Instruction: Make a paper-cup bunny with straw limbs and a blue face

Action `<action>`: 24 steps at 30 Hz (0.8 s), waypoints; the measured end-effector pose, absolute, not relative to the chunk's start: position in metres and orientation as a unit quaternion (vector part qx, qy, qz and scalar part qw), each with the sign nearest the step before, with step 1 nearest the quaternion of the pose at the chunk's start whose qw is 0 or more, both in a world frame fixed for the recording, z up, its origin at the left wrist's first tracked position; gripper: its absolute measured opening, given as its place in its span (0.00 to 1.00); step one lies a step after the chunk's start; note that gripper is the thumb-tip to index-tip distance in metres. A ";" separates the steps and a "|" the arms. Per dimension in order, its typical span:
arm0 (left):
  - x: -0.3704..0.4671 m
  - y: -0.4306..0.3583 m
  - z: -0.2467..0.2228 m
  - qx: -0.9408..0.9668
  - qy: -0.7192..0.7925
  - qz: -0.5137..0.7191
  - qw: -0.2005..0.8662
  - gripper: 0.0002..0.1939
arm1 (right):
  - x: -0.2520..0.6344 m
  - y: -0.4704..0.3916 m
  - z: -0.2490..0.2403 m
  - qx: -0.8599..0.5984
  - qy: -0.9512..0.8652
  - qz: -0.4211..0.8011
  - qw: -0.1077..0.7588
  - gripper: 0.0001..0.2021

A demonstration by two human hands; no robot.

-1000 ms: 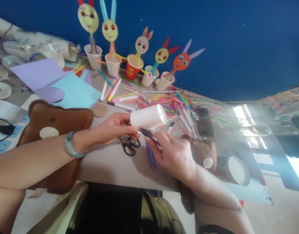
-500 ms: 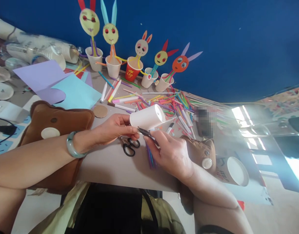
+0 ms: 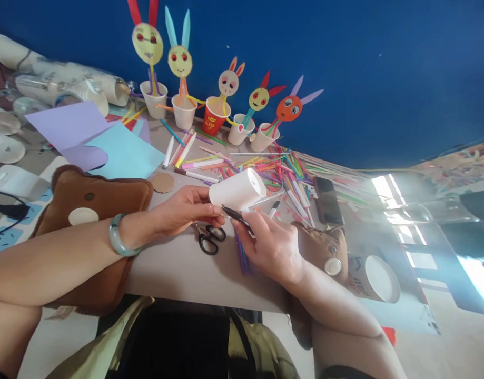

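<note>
A white paper cup [image 3: 236, 190] lies tilted on its side in the air, its base facing right with a small dark spot on it. My left hand [image 3: 186, 210] is closed around the cup's open end, thumb along the lower side. In my right hand [image 3: 271, 242] is a slim black pointed tool [image 3: 236, 215]; I cannot tell whether it is a pen or a knife. Its tip is at the cup's lower wall, close to my left thumb. Below the hands, black-handled scissors [image 3: 210, 239] rest on the table [image 3: 174, 273].
Several paper cups with rabbit-faced figures [image 3: 216, 116] line the wall. Coloured sticks and markers [image 3: 261, 163] spread behind my hands. Brown cushions flank me, one left [image 3: 95, 210] and one right [image 3: 324, 247]. A phone [image 3: 328, 200] and coloured paper [image 3: 127, 152] lie further out.
The view has shifted slightly. Both hands, the cup and the black tool keep nearly the same position to each other.
</note>
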State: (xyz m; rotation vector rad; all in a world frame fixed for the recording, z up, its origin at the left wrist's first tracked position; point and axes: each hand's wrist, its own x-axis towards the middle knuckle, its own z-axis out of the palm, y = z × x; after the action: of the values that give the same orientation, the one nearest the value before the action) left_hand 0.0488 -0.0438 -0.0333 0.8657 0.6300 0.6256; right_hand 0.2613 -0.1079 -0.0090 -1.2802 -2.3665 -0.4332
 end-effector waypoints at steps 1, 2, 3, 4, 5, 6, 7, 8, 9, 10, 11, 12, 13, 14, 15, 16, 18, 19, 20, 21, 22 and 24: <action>0.049 -0.044 -0.034 0.405 0.295 0.293 0.814 0.14 | 0.262 -0.107 -0.010 -0.455 -0.851 -0.158 0.210 0.13; 0.049 -0.044 -0.034 0.403 0.296 0.293 0.815 0.15 | 0.262 -0.105 -0.012 -0.451 -0.852 -0.158 0.215 0.13; 0.049 -0.043 -0.034 0.402 0.296 0.293 0.815 0.15 | 0.263 -0.104 -0.013 -0.448 -0.852 -0.157 0.220 0.13; 0.049 -0.043 -0.034 0.402 0.296 0.294 0.815 0.15 | 0.263 -0.102 -0.014 -0.445 -0.853 -0.153 0.226 0.12; 0.049 -0.043 -0.034 0.402 0.295 0.295 0.815 0.16 | 0.264 -0.101 -0.016 -0.441 -0.854 -0.145 0.235 0.12; 0.049 -0.042 -0.034 0.402 0.294 0.296 0.815 0.16 | 0.264 -0.100 -0.016 -0.437 -0.854 -0.128 0.250 0.11; 0.049 -0.042 -0.034 0.404 0.293 0.298 0.814 0.16 | 0.265 -0.099 -0.017 -0.434 -0.852 -0.103 0.273 0.10; 0.050 -0.041 -0.034 0.405 0.294 0.300 0.812 0.16 | 0.265 -0.098 -0.017 -0.432 -0.847 -0.069 0.301 0.09; 0.050 -0.040 -0.035 0.406 0.295 0.304 0.810 0.16 | 0.266 -0.097 -0.017 -0.434 -0.837 -0.029 0.332 0.09; 0.050 -0.039 -0.035 0.407 0.298 0.310 0.806 0.16 | 0.266 -0.096 -0.017 -0.438 -0.823 0.011 0.361 0.09; 0.050 -0.038 -0.036 0.408 0.302 0.317 0.801 0.16 | 0.266 -0.095 -0.018 -0.445 -0.808 0.047 0.384 0.10; 0.050 -0.037 -0.037 0.409 0.307 0.324 0.796 0.15 | 0.266 -0.094 -0.018 -0.453 -0.794 0.074 0.398 0.11; 0.050 -0.036 -0.037 0.409 0.312 0.332 0.791 0.15 | 0.266 -0.093 -0.019 -0.463 -0.782 0.090 0.407 0.11; 0.050 -0.034 -0.038 0.409 0.318 0.340 0.785 0.14 | 0.265 -0.092 -0.020 -0.472 -0.775 0.096 0.410 0.11; 0.050 -0.033 -0.038 0.409 0.325 0.347 0.779 0.14 | 0.265 -0.090 -0.022 -0.478 -0.770 0.096 0.411 0.11; 0.050 -0.032 -0.038 0.409 0.332 0.354 0.772 0.14 | 0.264 -0.089 -0.024 -0.482 -0.767 0.091 0.413 0.11; 0.050 -0.030 -0.038 0.418 0.346 0.364 0.757 0.13 | 0.264 -0.086 -0.027 -0.486 -0.762 0.083 0.420 0.10; 0.049 -0.029 -0.038 0.429 0.351 0.365 0.748 0.13 | 0.264 -0.084 -0.028 -0.487 -0.758 0.083 0.426 0.10; 0.048 -0.028 -0.038 0.445 0.354 0.363 0.738 0.12 | 0.265 -0.083 -0.029 -0.489 -0.752 0.084 0.435 0.11; 0.047 -0.027 -0.039 0.464 0.354 0.362 0.727 0.12 | 0.265 -0.081 -0.030 -0.492 -0.744 0.082 0.444 0.13; 0.047 -0.026 -0.040 0.485 0.350 0.360 0.716 0.11 | 0.266 -0.080 -0.030 -0.496 -0.736 0.077 0.453 0.13; 0.045 -0.025 -0.042 0.531 0.340 0.352 0.692 0.11 | 0.268 -0.076 -0.031 -0.502 -0.723 0.058 0.471 0.13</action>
State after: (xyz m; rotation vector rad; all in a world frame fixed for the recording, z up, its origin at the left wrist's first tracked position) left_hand 0.0452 -0.0255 -0.0416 1.1861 0.7588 0.7863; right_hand 0.2679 -0.0758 -0.0310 -1.2309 -1.7714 0.1430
